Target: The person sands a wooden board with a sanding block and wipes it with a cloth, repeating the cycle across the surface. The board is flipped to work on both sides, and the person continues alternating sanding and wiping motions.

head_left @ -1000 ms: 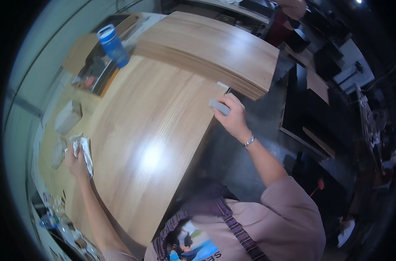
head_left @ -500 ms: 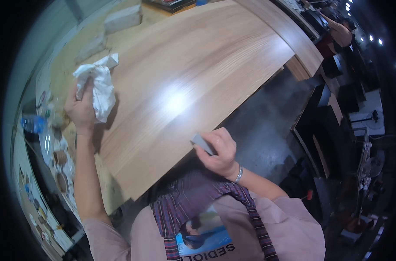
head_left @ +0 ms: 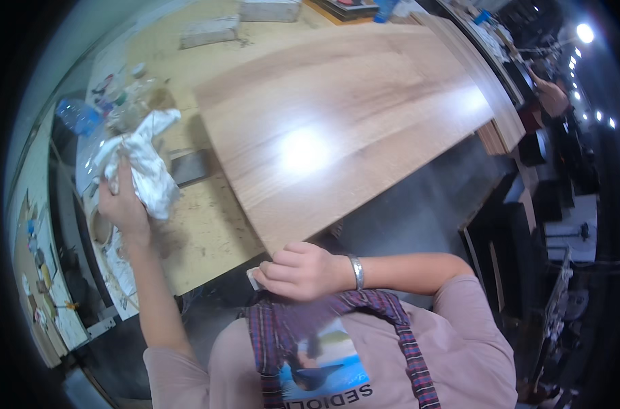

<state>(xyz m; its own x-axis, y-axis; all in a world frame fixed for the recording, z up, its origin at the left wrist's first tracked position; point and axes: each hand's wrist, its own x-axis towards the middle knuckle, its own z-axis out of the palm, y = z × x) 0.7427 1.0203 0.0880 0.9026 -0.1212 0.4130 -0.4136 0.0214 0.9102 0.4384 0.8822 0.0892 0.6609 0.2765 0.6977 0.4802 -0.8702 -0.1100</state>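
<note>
A glossy wood-grain panel [head_left: 283, 102] lies on the yellowish workbench [head_left: 208, 238]. Off the panel's left edge, my left hand [head_left: 125, 204] grips a crumpled white cloth [head_left: 146, 170] above the bench. My right hand [head_left: 300, 269], with a metal bracelet at the wrist, is closed at the panel's near left corner. Between its fingers is a small greyish block [head_left: 253, 278], mostly hidden by the hand. Beside the cloth, a dark flat piece [head_left: 191, 167] rests on the bench, partly under the panel's side.
Plastic bottles [head_left: 78, 117] and a tape roll [head_left: 101, 226] crowd the bench's left side. Two pale blocks [head_left: 211, 32] stand at the far side. More boards [head_left: 497, 136] lie at the panel's right end. Another person [head_left: 552, 95] is at the far right.
My left hand has carried the cloth off the panel, down and left. My right hand has moved left and toward me with the block. The panel now appears farther right in view.
</note>
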